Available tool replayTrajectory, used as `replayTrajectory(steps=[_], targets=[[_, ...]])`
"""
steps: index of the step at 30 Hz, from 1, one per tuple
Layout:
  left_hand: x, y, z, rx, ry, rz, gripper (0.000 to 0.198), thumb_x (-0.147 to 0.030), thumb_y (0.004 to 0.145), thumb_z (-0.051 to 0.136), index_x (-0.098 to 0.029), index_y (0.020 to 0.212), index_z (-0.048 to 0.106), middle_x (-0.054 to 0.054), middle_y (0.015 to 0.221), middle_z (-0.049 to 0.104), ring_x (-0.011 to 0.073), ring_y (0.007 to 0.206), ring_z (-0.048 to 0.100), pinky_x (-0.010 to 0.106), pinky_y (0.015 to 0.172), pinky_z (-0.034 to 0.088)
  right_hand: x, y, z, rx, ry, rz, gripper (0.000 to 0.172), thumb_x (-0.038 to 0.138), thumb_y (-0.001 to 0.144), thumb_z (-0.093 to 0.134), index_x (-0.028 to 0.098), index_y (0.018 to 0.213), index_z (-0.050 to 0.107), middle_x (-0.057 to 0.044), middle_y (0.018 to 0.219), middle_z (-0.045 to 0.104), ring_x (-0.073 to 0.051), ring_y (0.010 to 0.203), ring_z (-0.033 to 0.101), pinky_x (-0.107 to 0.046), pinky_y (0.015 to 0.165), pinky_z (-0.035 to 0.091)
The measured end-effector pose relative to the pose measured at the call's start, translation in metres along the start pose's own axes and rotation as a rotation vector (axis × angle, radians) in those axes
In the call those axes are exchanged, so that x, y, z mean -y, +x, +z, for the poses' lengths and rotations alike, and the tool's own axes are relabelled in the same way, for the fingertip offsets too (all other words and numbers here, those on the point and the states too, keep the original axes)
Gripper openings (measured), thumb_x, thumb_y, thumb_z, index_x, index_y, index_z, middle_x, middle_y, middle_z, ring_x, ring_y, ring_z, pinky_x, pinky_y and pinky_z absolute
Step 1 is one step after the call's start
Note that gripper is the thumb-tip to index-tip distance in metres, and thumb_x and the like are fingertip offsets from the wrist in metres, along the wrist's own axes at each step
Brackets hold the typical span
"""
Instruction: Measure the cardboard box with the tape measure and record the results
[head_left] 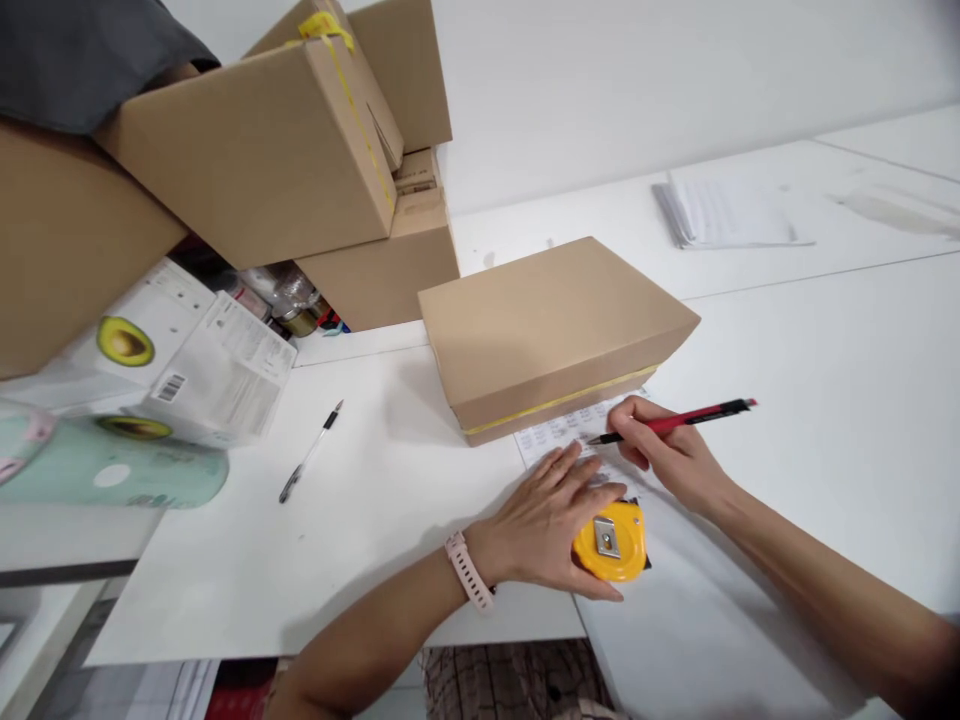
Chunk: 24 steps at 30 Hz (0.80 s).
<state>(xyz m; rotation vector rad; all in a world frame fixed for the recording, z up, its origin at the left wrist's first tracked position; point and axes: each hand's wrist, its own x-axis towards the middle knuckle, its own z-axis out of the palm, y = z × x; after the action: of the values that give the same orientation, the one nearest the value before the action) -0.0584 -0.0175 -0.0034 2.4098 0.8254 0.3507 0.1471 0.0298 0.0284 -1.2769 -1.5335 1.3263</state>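
Note:
My right hand (671, 450) grips a red and black pen (675, 420), its tip down at a printed sheet of paper (551, 430). Flat on the same sheet rest the fingers of my left hand (544, 520), which wears a pink band at the wrist. Between its thumb and index finger sits a yellow tape measure (619, 540) with a metal belt clip. Just beyond both hands, a closed cardboard box (555, 330) with a yellow strap covers the far part of the sheet. What is written at the pen tip is too small to read.
Large cardboard boxes (255, 150) are stacked at the back left. Below them stand white cartons with avocado pictures (217, 370) and a mint-green bottle (157, 475). A second pen (311, 450) lies left of the box. Papers (724, 215) lie at the back right.

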Motion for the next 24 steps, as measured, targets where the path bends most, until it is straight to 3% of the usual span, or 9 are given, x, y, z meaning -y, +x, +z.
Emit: replayTrajectory(steps=[3, 6, 12, 17, 24], targets=[[-0.002, -0.002, 0.001, -0.027, 0.004, -0.013, 0.102, -0.071, 0.071, 0.074, -0.019, 0.152, 0.039, 0.016, 0.163, 0.032, 0.0323, 0.157, 0.008, 0.048, 0.128, 0.008, -0.015, 0.012, 0.007, 0.062, 0.079, 0.022, 0.037, 0.059, 0.093, 0.059, 0.023, 0.104, 0.061, 0.002, 0.063, 0.058, -0.015, 0.061, 0.055, -0.027, 0.058, 0.046], [-0.003, -0.003, 0.001, -0.029, 0.002, -0.024, 0.103, -0.070, 0.071, 0.075, -0.020, 0.153, 0.038, 0.016, 0.163, 0.033, 0.0310, 0.157, 0.009, 0.047, 0.129, 0.008, -0.027, 0.018, 0.009, 0.083, 0.079, 0.053, 0.037, 0.056, 0.087, 0.069, 0.022, 0.098, 0.062, -0.004, 0.082, 0.069, -0.018, 0.073, 0.063, -0.030, 0.065, 0.051], [0.000, -0.003, 0.003, -0.007, 0.000, -0.032, 0.102, -0.069, 0.071, 0.076, -0.022, 0.154, 0.038, 0.015, 0.163, 0.033, 0.0340, 0.157, 0.006, 0.050, 0.129, 0.008, -0.037, 0.016, 0.012, -0.068, -0.041, -0.020, 0.033, 0.053, 0.088, 0.068, 0.022, 0.081, 0.057, 0.003, 0.062, 0.051, -0.012, 0.055, 0.046, -0.026, 0.050, 0.039], [0.001, -0.003, 0.006, -0.029, 0.020, -0.019, 0.099, -0.069, 0.073, 0.074, -0.021, 0.153, 0.039, 0.015, 0.162, 0.036, 0.0348, 0.157, 0.009, 0.052, 0.128, 0.010, -0.040, 0.019, 0.015, -0.133, -0.060, -0.042, 0.031, 0.052, 0.088, 0.066, 0.023, 0.094, 0.058, 0.000, 0.072, 0.060, -0.015, 0.062, 0.053, -0.029, 0.054, 0.044], [0.000, -0.002, 0.003, -0.017, 0.039, -0.020, 0.096, -0.068, 0.075, 0.072, -0.022, 0.152, 0.039, 0.014, 0.160, 0.038, 0.0361, 0.156, 0.011, 0.054, 0.128, 0.014, -0.038, 0.025, 0.022, -0.272, -0.189, -0.099, 0.035, 0.044, 0.088, 0.067, 0.023, 0.068, 0.049, 0.003, 0.059, 0.048, -0.012, 0.054, 0.043, -0.026, 0.049, 0.037]])
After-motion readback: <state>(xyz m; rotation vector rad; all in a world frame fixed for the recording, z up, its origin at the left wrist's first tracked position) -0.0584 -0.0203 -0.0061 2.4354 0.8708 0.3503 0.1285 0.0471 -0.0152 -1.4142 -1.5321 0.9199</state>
